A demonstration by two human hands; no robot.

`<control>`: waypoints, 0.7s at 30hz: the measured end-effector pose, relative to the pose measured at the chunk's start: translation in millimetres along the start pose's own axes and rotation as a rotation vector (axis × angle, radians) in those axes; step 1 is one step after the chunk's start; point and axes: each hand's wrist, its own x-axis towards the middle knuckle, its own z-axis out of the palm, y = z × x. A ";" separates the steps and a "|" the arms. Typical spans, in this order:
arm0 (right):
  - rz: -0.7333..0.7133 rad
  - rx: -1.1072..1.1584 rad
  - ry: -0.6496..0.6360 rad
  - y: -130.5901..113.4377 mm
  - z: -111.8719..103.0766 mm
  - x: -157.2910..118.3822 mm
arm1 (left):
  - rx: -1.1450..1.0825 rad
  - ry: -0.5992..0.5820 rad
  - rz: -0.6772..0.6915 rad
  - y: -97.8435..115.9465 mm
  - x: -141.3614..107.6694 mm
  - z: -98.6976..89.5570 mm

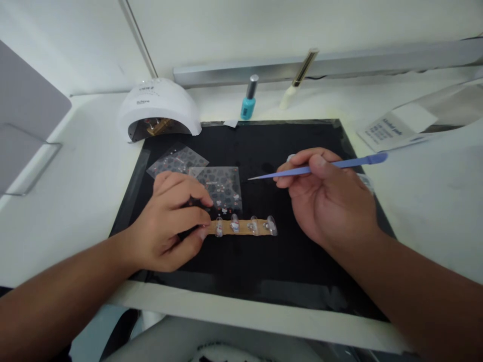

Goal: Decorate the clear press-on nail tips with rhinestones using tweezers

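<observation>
In the head view, a flat tan strip [244, 227] bearing four clear nail tips [235, 222] is pinched near its left end by the left hand [169, 221] over a black mat [260, 266], while a slender purple pointed tool [354, 162] is pinched by the right hand [328, 201] near a transparent printed sheet [219, 183].

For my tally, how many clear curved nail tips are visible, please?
4: on the flat tan stick, one clear nail tip nearest the left hand, two midway, one rightmost; that hand may hide more.
</observation>
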 end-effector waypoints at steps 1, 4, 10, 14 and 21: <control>0.003 -0.002 -0.006 -0.1 -0.4 -0.1 | 0.025 0.029 -0.014 -0.1 -0.4 -1.3; 0.019 -0.013 -0.015 -0.5 -0.6 -0.3 | 0.113 0.117 -0.039 -2.6 -0.1 -5.2; 0.034 -0.004 -0.015 0.0 -1.5 -0.5 | 0.271 0.134 -0.272 -19.6 1.1 -10.1; 0.048 -0.027 -0.047 0.9 -2.9 -1.6 | 0.279 0.120 -0.292 -26.4 2.9 -11.3; 0.072 -0.145 -0.062 2.2 -6.6 -4.4 | 0.161 -0.393 -0.317 -34.7 3.0 -4.7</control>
